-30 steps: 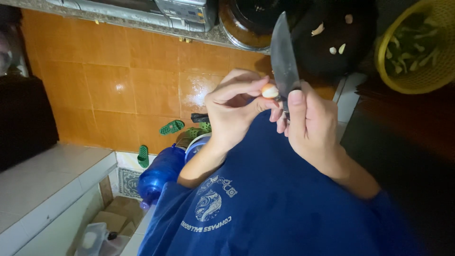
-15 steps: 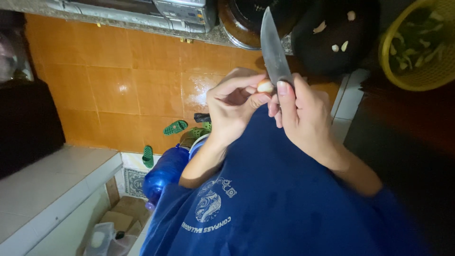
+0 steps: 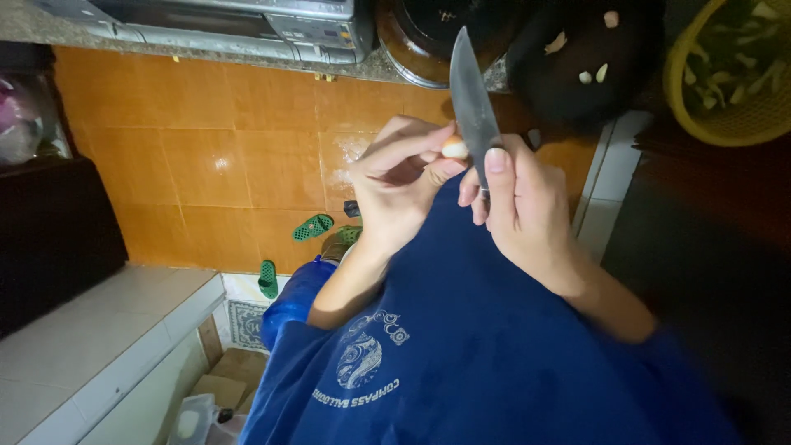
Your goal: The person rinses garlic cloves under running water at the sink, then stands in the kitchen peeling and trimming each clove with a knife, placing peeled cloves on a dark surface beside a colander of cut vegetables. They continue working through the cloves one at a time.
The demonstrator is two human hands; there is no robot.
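Two hands meet in the middle of the view, above a dark blue shirt [image 3: 494, 363]. The left hand [image 3: 400, 185] is closed around a small pale garlic clove [image 3: 454, 148], pinched between thumb and fingertips. The right hand [image 3: 523, 210] grips the handle of a knife [image 3: 472, 99]; its blade points up and touches the clove. Behind, on the worktop [image 3: 362, 70], a yellow basket [image 3: 733, 78] stands near a dark bowl [image 3: 577, 66] with peeled cloves.

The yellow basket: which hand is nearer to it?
Right. The right hand, holding the knife, lies closer to the yellow basket; the left hand is farther.
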